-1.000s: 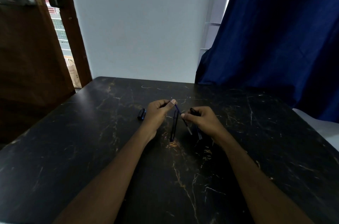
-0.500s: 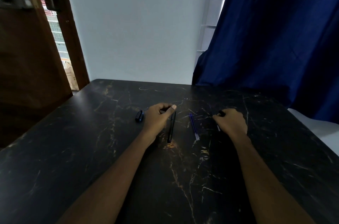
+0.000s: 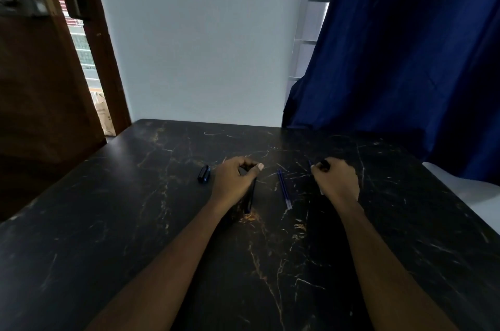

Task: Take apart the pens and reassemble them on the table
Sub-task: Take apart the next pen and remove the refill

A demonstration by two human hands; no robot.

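2 bare forearms are reaching forward from the near edge across a black marble-patterned table (image 3: 113, 236) veined with gold and white lines, and both hands are resting on its surface around the middle.

The left hand (image 3: 234, 181) is curling its fingers and thumb around the far end of a slim black pen barrel (image 3: 251, 196). The barrel is slanting back toward the person from under the thumb, with its near end touching the tabletop beside a gold patch in the marble.

Between the 2 hands, a thin blue ink refill (image 3: 284, 189) is lying loose on the table, touched by neither hand, running from near to far at a slight angle, with its pale tip pointing toward the person.

The right hand (image 3: 336, 181) is clenching into a loose fist around a small dark pen part (image 3: 324, 164), whose end is poking out past the fingers on the far side. A thin pale piece is showing at the near edge of that fist, but it is too small to tell what it is.

Just beside the left hand, on its outer side, a short black pen cap (image 3: 203, 174) is lying on the table, apart from the fingers.

Beyond the far table edge, a plain pale wall (image 3: 205, 41) is standing behind it. A dark blue curtain (image 3: 411, 60) is hanging at the right, and a brown wooden door (image 3: 35, 87) is standing at the left.
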